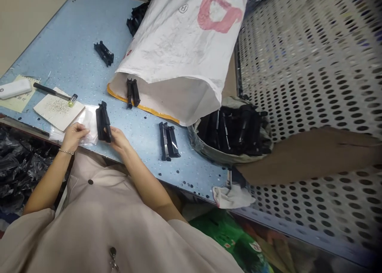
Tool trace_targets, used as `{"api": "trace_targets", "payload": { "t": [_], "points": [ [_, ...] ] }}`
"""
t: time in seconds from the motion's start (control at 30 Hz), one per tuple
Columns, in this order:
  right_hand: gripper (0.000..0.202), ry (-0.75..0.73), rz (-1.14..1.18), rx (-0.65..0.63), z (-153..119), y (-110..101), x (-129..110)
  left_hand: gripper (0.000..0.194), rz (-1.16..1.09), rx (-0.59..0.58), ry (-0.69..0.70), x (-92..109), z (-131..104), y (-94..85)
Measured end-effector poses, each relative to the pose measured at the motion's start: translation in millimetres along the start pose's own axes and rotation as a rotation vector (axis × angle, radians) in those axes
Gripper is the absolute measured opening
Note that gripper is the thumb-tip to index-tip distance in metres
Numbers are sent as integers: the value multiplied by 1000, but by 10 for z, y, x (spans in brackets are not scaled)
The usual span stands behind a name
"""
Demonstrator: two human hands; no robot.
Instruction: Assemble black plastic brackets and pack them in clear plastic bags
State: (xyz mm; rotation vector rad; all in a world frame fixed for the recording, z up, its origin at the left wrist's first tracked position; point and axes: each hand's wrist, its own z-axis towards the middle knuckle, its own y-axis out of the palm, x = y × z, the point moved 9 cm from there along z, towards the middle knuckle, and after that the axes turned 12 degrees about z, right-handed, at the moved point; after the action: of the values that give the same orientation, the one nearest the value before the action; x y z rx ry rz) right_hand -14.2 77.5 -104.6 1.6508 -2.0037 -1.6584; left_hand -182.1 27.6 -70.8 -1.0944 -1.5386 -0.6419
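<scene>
Right grip (118, 140) on black part (102, 121), table edge (179, 183) near, sack (179, 46) apart.

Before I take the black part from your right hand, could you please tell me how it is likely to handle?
The black part in the right hand is probably stiff, as its length looks straight well beyond the grip, without sagging. If pushed on the table, it would likely slide rather than roll, given its long, angular shape.
</scene>
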Motion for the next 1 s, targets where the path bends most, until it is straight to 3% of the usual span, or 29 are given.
{"api": "trace_targets", "payload": {
  "t": [0.1,0.2,0.3,0.43,0.5,0.57,0.67,0.77,0.83,0.9,0.93,1.0],
  "points": [
    [40,-7,-3,58,-42,-175,-104,26,145,117,237,228,-69,-218],
    [44,-48,11,67,-209,-251,-190,3,587,109,554,496,-216,-101],
    [47,1,43,18,-434,-234,-113,28,829,43,700,560,-261,108],
    [43,293,26,-141,-691,-132,272,48,787,-31,699,560,-218,183],
    [38,321,15,-104,-683,-173,363,59,784,-77,722,565,-293,228],
    [31,269,9,-19,-592,-229,365,68,802,-181,803,571,-495,366],
    [36,-4,-182,110,-479,-239,142,77,794,-429,918,546,-935,674],
    [56,-287,-579,121,-597,11,-125,70,751,-540,892,587,-1255,774],
    [55,-259,-703,-76,-722,292,-82,51,706,-493,840,713,-1365,595],
    [47,-137,-704,-315,-890,493,1,30,698,-467,735,800,-1417,238],
    [43,-102,-704,-370,-968,509,-24,24,721,-487,655,789,-1424,11],
    [37,-138,-756,-294,-1052,336,-249,22,826,-615,444,597,-1418,-507]
  ]
}}
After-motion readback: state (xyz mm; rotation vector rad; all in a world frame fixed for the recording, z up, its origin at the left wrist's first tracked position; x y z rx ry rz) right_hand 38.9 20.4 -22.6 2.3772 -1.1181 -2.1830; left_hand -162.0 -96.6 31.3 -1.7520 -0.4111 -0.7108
